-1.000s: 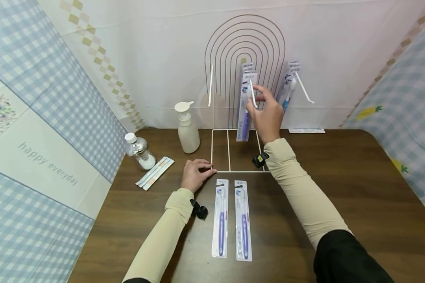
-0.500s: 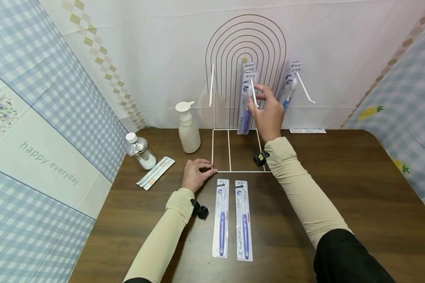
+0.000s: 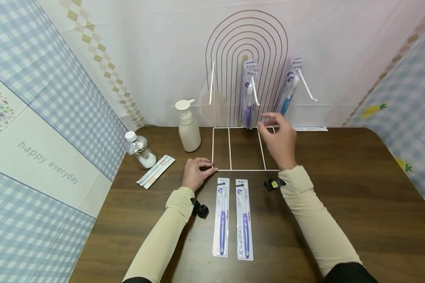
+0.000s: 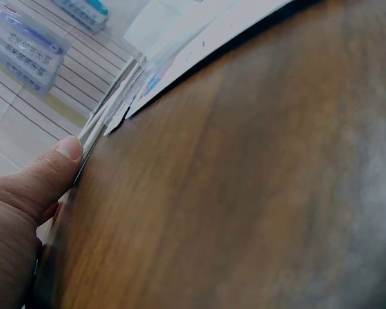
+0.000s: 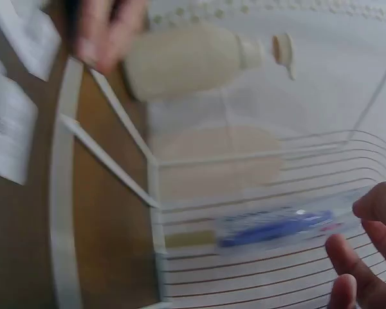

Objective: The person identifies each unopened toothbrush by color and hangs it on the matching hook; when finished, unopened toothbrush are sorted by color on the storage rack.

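My left hand [image 3: 194, 175] pinches the near left corner of a white wire display rack [image 3: 248, 170] between thumb and fingers. In the left wrist view the thumb [image 4: 45, 174] presses on the white rod. Several packaged purple toothbrushes [image 3: 249, 112] hang from the rack's middle hook. Just right of and below them is my right hand [image 3: 281, 143], its fingers bent loosely around nothing. On the right hook hang packaged toothbrushes, the front one a blue toothbrush [image 3: 286, 104]. Two packaged purple toothbrushes, a left one [image 3: 222, 228] and a right one [image 3: 246, 232], lie before the rack.
A cream pump bottle [image 3: 190, 133] stands left of the rack, near a clear bottle with a white cap [image 3: 131, 136]. Flat slim packets [image 3: 156, 171] lie beside that bottle. Another slim packet [image 3: 311, 129] lies against the back cloth. The rack's left hook [image 3: 211, 84] carries nothing.
The right hand has let go of the packaged purple toothbrush, now on the middle hook, and has drawn back to the right and down. The left hand stays on the rack corner.
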A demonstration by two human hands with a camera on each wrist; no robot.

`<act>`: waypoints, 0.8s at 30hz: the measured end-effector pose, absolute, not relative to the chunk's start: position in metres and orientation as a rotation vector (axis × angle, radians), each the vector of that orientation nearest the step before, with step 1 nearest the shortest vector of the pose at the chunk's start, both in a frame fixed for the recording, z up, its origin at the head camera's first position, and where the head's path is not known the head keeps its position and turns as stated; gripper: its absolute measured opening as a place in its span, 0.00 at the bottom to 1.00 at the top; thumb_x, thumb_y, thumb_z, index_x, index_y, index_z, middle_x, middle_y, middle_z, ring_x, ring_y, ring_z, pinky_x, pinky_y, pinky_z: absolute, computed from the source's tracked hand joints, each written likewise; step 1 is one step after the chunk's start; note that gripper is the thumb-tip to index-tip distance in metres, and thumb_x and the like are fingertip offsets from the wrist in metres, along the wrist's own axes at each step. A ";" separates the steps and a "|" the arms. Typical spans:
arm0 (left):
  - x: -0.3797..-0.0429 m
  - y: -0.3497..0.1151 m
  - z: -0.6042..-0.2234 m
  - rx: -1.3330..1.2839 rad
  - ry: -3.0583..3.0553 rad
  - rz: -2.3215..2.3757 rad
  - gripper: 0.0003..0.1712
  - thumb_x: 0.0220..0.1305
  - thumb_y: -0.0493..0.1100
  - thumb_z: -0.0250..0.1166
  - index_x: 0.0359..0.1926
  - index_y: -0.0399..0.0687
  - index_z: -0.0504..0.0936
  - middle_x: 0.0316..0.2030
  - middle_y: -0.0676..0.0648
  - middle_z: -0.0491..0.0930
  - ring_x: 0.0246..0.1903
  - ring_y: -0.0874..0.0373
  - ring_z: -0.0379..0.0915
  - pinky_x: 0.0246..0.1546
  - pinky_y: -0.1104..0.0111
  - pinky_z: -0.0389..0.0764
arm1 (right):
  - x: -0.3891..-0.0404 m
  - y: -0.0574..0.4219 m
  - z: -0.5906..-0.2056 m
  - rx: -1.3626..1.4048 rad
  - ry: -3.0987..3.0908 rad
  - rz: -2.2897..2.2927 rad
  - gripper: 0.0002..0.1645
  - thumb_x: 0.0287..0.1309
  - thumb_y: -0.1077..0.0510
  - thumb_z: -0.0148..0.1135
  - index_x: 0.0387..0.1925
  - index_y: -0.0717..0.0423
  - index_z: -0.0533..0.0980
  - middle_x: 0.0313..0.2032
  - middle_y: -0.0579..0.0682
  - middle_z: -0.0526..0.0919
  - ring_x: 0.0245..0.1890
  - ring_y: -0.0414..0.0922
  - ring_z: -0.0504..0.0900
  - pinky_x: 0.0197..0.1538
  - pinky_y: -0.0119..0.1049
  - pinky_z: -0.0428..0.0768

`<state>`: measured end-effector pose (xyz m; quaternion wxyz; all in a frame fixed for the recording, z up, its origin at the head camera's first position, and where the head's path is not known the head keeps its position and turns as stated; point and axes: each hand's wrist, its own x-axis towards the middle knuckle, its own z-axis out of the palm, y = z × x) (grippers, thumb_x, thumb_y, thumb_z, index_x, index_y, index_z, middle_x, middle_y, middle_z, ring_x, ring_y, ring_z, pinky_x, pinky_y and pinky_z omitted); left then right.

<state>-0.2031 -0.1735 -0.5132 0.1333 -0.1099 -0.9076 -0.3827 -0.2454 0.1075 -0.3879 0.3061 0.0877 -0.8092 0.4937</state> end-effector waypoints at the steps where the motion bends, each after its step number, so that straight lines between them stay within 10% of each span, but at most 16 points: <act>1: -0.203 -0.174 -0.514 -0.322 -2.626 -1.111 0.17 0.57 0.47 0.82 0.44 0.43 0.94 0.47 0.46 0.89 0.50 0.50 0.82 0.56 0.55 0.70 | -0.236 0.109 -0.396 0.237 -2.186 1.315 0.13 0.62 0.60 0.75 0.48 0.54 0.87 0.35 0.51 0.90 0.25 0.43 0.78 0.31 0.28 0.69; 24: -0.204 -0.174 -0.513 -0.340 -2.605 -1.086 0.17 0.56 0.47 0.83 0.44 0.42 0.94 0.47 0.45 0.89 0.49 0.50 0.83 0.54 0.56 0.70 | -0.129 0.115 -0.491 0.406 -2.943 1.444 0.23 0.60 0.50 0.79 0.55 0.53 0.85 0.30 0.43 0.80 0.29 0.42 0.74 0.37 0.38 0.72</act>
